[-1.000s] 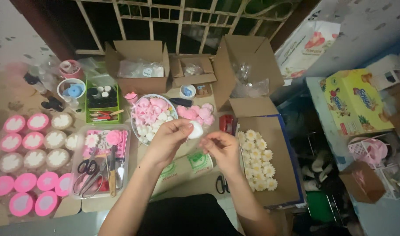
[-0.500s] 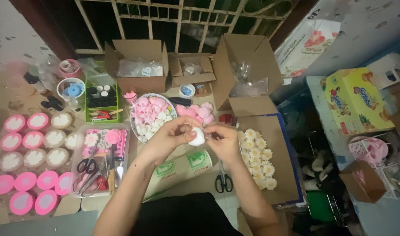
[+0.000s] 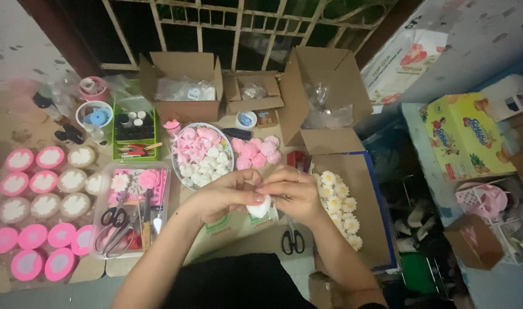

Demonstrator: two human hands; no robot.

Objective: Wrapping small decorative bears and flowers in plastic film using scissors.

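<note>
Closing together since earlier — left hand (image 3: 224,197), right hand (image 3: 293,191) both pinching white piece (image 3: 259,207).

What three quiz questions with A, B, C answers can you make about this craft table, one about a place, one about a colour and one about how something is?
1. Where are the scissors with black handles nearest the hands?
A. just below the right hand
B. inside the green basket
C. in the bowl
2. What colour is the small piece held by both hands?
A. blue
B. white
C. green
3. How do the hands stand?
A. far apart
B. flat on the table
C. together, pinching the piece

Answers: 1 A, the scissors lie under the right hand. 2 B, the small piece looks white. 3 C, the left hand meets the right around it.
</note>
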